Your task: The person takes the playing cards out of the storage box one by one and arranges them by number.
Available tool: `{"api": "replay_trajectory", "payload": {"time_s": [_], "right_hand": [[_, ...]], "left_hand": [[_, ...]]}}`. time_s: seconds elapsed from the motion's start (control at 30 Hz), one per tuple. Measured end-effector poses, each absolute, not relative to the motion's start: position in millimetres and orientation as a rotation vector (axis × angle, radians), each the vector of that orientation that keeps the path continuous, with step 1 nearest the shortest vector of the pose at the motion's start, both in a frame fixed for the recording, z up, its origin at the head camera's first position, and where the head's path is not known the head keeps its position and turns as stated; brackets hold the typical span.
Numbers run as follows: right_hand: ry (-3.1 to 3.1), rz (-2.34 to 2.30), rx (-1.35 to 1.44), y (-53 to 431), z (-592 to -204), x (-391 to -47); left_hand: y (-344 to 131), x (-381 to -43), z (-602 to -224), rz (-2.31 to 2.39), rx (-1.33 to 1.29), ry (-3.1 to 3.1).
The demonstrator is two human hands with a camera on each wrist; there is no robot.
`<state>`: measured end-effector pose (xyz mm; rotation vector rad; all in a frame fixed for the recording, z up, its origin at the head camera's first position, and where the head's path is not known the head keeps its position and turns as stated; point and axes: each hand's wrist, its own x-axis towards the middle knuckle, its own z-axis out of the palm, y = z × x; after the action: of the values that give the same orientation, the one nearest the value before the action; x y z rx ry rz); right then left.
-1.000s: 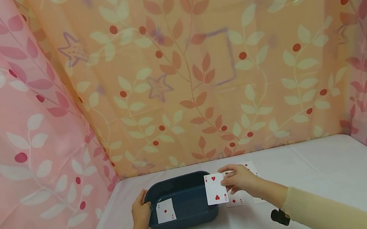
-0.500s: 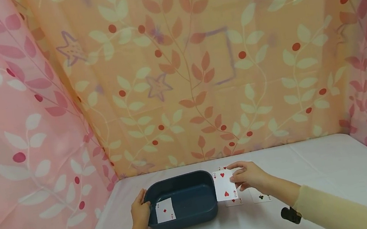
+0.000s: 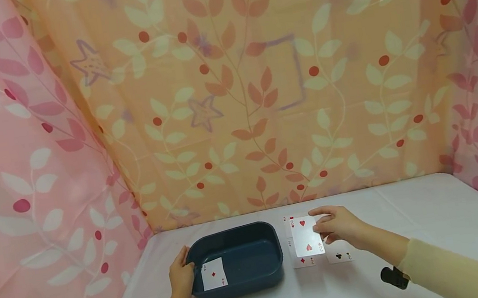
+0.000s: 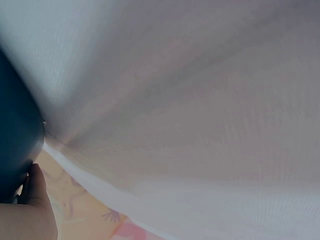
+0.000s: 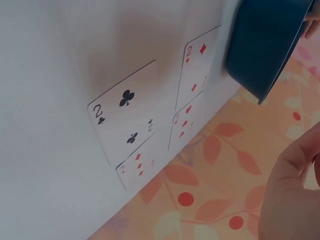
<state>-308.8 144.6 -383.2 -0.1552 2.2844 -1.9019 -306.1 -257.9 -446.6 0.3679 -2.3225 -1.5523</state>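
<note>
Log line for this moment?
left hand: grips dark-blue bin; right hand: holds two of hearts; ace of diamonds: in bin; two of clubs: on table

The blue tub [image 3: 250, 286] is blocking the left, 1 forearm [image 3: 384, 240] the near right, while the table [image 3: 419, 204] is leaving far-right room.

Basin [image 3: 241, 290] stands on the desk [image 3: 417, 225]. The ace of diamonds [image 3: 213, 274] lies in it, toward the left end, where my left grip [image 3: 181, 276] holds the basin. Right of the basin, on the desk: two of diamonds [image 3: 303, 263] in front, far left card [image 5: 184, 122] directly behind it. Right of this pair: two of clubs [image 3: 338, 256] in front, far right card [image 5: 140, 166] directly behind. Above the left pair, my right grip [image 3: 343, 226] holds the two of hearts [image 3: 306, 240] by its right edge. Behind the desk: back curtain [image 3: 352, 101].
</note>
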Motion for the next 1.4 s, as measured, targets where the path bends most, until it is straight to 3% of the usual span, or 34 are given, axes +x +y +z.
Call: {"api": "replay_trajectory", "payload": {"time_s": [1.4], "right_hand": [[2.466,-1.766,-0.039,228.7,-400.3,-306.5]], "left_hand": [[-255.8,-303.0,-443.1,-1.557,0.347,-2.33]]}}
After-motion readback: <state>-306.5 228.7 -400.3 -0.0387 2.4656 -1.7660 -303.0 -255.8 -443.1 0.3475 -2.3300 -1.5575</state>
